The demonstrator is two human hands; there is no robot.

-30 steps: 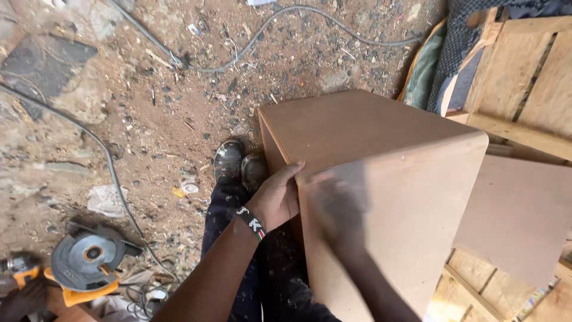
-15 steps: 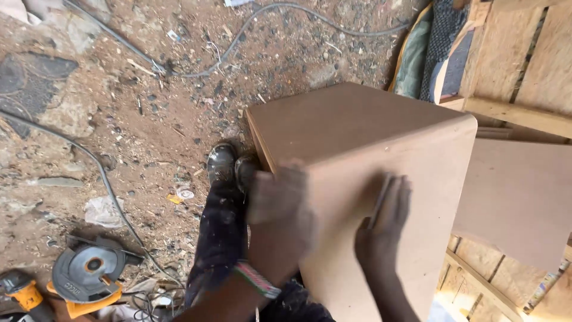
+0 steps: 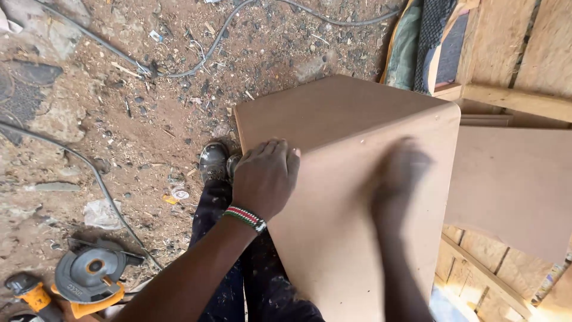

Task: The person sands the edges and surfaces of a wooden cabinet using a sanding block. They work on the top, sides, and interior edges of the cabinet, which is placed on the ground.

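A light brown fibreboard box [image 3: 333, 113] with rounded corners stands on the dirt in front of me, its near panel sloping toward my legs. My left hand [image 3: 265, 176], with a striped bead bracelet at the wrist, rests over the box's left edge, fingers curled on the board. My right hand [image 3: 399, 173] lies flat on the near panel, fingers up; it is blurred by motion. Neither hand holds a tool. My dark shoes [image 3: 213, 162] show on the ground just left of the box.
An orange and grey circular saw [image 3: 89, 280] lies on the ground at lower left. Cables [image 3: 89, 167] run across the dirt. A flat fibreboard sheet [image 3: 512, 185] and wooden pallet boards [image 3: 524, 53] are at right, with folded cloth [image 3: 417, 42] behind the box.
My right hand has slid up the near panel and blurs with motion. My left hand shifted onto the box's left edge. The view has drifted, so the box sits further right.
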